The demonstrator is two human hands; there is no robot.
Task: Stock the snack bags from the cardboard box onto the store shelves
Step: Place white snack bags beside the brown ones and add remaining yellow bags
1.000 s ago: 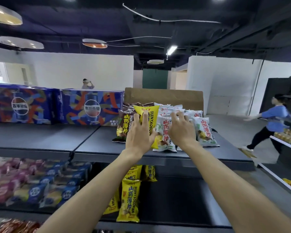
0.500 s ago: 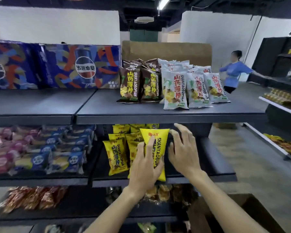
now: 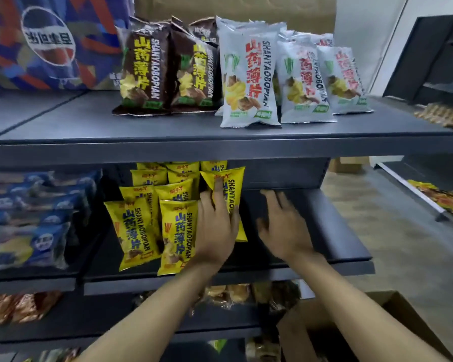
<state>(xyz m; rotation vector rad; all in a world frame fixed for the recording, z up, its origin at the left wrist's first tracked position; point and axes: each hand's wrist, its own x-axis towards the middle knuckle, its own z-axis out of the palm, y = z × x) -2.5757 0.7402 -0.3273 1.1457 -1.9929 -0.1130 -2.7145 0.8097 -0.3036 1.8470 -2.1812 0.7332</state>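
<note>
While left hand (image 3: pixel 216 226) presses glossy yellow bag (image 3: pixel 230 189), right hand (image 3: pixel 283 226) seemingly empty.

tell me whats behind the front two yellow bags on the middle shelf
More yellow bags stacked in rows going back; how far they reach is hidden under the upper shelf.
</note>
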